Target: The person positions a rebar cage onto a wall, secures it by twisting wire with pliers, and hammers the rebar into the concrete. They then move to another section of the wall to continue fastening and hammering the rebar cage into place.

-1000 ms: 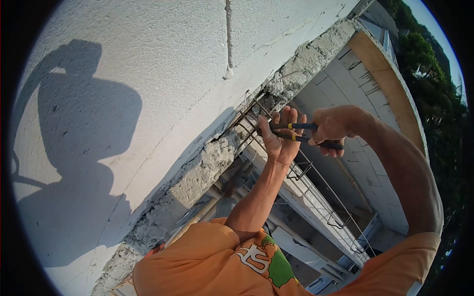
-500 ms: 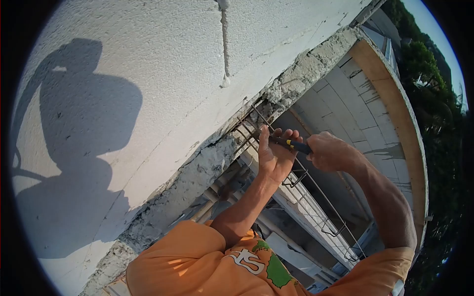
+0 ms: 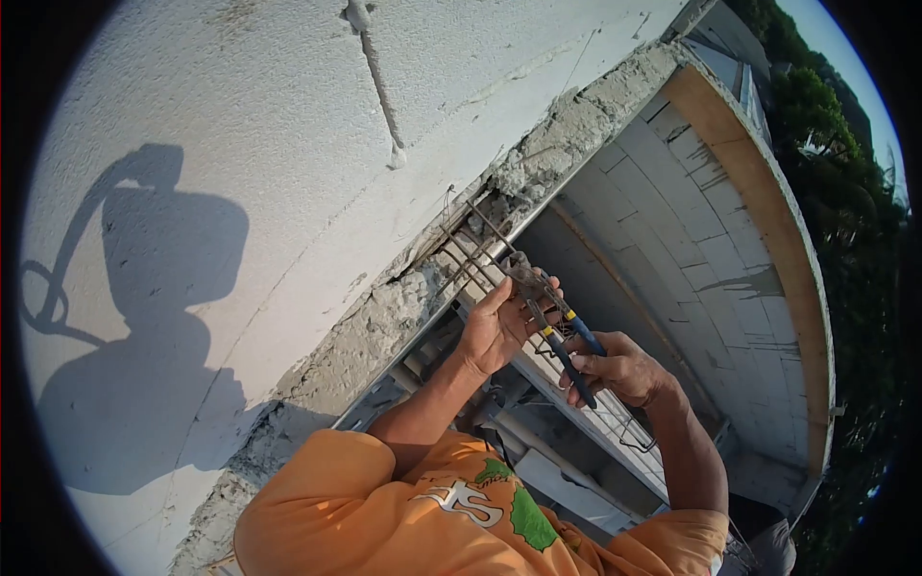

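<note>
My right hand [image 3: 622, 370] grips a pair of pincers [image 3: 574, 344] with blue handles and yellow bands. The handles are spread apart, and the metal head points up and left at the steel reinforcing bars [image 3: 471, 252]. Just left of that head is my left hand [image 3: 497, 328], palm turned up. Its thumb stands apart from its fingers, which curve partly behind the pincers. Whether it touches the tool or a thin wire there cannot be made out. The bars run from a broken gap in the concrete edge down past both hands.
A pale plastered wall [image 3: 288, 125] with a crack fills the left, bearing a person's shadow. Rough concrete [image 3: 403, 305] runs along its edge. To the right stands a curved block wall [image 3: 691, 202] with a wooden board [image 3: 759, 182] along it. Pipes and boards lie below.
The pincers' handles have spread from together to apart. My right hand has moved down and turned palm up around them. My left hand has shifted slightly left and down; the view has tilted.
</note>
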Demonstrator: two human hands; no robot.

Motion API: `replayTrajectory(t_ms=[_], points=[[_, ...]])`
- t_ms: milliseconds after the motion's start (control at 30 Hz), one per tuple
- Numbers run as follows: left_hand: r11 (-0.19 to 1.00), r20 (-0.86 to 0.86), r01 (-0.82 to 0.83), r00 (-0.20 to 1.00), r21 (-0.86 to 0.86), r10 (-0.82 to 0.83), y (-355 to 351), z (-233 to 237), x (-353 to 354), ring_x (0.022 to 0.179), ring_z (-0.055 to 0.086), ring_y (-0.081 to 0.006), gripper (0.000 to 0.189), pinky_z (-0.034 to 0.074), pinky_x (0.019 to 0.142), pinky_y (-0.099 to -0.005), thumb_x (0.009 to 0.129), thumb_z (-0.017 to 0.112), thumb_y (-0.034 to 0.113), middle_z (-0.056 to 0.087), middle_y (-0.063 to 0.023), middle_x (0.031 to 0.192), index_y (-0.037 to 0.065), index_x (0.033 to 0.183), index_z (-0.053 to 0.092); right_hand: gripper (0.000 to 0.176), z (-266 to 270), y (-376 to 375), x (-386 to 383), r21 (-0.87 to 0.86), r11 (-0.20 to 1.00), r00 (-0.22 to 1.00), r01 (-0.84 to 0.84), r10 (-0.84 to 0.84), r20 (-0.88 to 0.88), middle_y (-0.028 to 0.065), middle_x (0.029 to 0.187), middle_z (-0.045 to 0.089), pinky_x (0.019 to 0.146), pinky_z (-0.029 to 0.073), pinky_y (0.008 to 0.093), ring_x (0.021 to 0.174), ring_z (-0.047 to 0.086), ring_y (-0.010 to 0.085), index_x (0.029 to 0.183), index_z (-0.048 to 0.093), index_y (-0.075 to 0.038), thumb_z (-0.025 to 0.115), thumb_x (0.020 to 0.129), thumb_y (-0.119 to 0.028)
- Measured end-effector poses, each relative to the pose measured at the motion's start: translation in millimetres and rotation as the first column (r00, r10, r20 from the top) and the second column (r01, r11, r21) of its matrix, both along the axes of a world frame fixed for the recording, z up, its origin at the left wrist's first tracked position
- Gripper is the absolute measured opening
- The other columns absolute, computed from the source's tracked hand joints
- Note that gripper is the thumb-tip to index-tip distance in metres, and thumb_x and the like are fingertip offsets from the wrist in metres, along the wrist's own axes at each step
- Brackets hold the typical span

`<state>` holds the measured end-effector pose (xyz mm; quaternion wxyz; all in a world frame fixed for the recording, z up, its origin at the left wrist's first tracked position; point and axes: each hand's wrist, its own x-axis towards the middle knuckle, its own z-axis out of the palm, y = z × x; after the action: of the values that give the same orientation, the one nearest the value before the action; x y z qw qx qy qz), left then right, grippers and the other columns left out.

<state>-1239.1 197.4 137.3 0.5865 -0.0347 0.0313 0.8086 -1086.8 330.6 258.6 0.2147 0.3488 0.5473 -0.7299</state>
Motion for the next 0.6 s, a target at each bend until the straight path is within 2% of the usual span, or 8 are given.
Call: replayTrajectory(t_ms=[67,133,200,233,400,467,533,600], points=[[0.994,0.069,0.059,0.995,0.091,-0.066,-4.5,-5.1,2.5,0.119,0.053,-0.0335,0.046,0.051,0.095,-0.0505,0.101,0.037,0.037,0.05,-0.022,0.13,0.002,0.131,0.045,0.037,-14.4,-14.6,14.6,-0.088,0.992,0.995,0.087,-0.091,-0.042,0.02,0.088,0.066,0.063,0.06,0.0341,0.072,0.07,0.0255,0.119,0.05,0.011,0.056,0.092,-0.013],[0.999,0.118,0.046,0.992,0.0,-0.046,-4.4,-6.5,8.7,0.115,0.055,-0.0359,0.041,0.057,0.089,-0.0474,0.1,0.042,0.033,0.051,-0.0235,0.128,0.001,0.125,0.05,0.04,-28.3,-25.6,26.1,-0.307,0.93,0.964,0.202,-0.244,-0.104,0.0227,0.091,0.066,0.065,0.061,0.0369,0.075,0.07,0.0283,0.119,0.05,0.012,0.059,0.09,-0.014],[0.996,0.034,0.08,0.996,-0.028,-0.079,-10.6,-16.9,10.6,0.113,0.057,-0.0362,0.032,0.061,0.084,-0.0417,0.098,0.048,0.024,0.054,-0.0235,0.124,0.001,0.118,0.056,0.04,-50.1,-32.4,39.5,-0.338,0.915,0.956,0.219,-0.271,-0.115,0.0243,0.093,0.066,0.068,0.061,0.0398,0.076,0.07,0.0305,0.118,0.05,0.011,0.061,0.089,-0.014],[0.993,-0.085,0.121,0.989,0.001,-0.12,-11.8,-19.0,8.6,0.11,0.059,-0.0282,0.027,0.062,0.077,-0.033,0.096,0.053,0.02,0.055,-0.0209,0.123,0.004,0.118,0.057,0.038,-56.7,-34.3,43.6,-0.421,0.883,0.946,0.206,-0.29,-0.145,0.0246,0.094,0.065,0.068,0.061,0.0398,0.076,0.07,0.0312,0.118,0.051,0.011,0.06,0.09,-0.013],[0.98,-0.026,0.191,0.981,-0.064,-0.193,-20.7,-21.0,23.7,0.111,0.057,-0.0308,0.029,0.061,0.077,-0.0344,0.091,0.06,0.02,0.057,-0.0175,0.116,0.005,0.116,0.058,0.03,-77.8,-68.0,61.1,-0.671,0.722,0.882,0.171,-0.415,-0.223,0.0255,0.1,0.064,0.072,0.061,0.0401,0.086,0.069,0.0328,0.116,0.053,0.009,0.054,0.092,-0.009],[0.975,-0.147,0.169,0.978,0.143,-0.148,-22.4,-29.5,30.4,0.111,0.055,-0.0317,0.031,0.06,0.074,-0.0331,0.091,0.061,0.021,0.056,-0.0166,0.115,0.005,0.117,0.058,0.03,-82.0,-84.6,65.2,-0.682,0.723,0.864,0.107,-0.407,-0.297,0.0219,0.105,0.064,0.075,0.06,0.0359,0.092,0.068,0.0303,0.116,0.054,0.007,0.056,0.091,-0.011],[0.967,-0.122,0.191,0.978,0.166,-0.172,-25.8,-23.9,35.1,0.109,0.055,-0.0311,0.031,0.059,0.07,-0.031,0.091,0.061,0.022,0.056,-0.0163,0.113,0.005,0.118,0.058,0.031,-84.3,-95.9,69.5,-0.75,0.658,0.83,0.069,-0.454,-0.322,0.0206,0.106,0.064,0.08,0.058,0.0346,0.098,0.066,0.0297,0.114,0.055,0.009,0.057,0.091,-0.011],[0.978,-0.214,0.202,0.959,0.047,-0.188,-28.8,-15.9,36.7,0.11,0.058,-0.0334,0.03,0.06,0.064,-0.0302,0.092,0.06,0.021,0.058,-0.0207,0.115,0.002,0.116,0.058,0.031,-89.9,-109.6,74.1,-0.674,0.73,0.792,0.115,-0.477,-0.38,0.018,0.106,0.064,0.083,0.056,0.0317,0.099,0.066,0.0259,0.115,0.057,0.007,0.06,0.088,-0.01]])
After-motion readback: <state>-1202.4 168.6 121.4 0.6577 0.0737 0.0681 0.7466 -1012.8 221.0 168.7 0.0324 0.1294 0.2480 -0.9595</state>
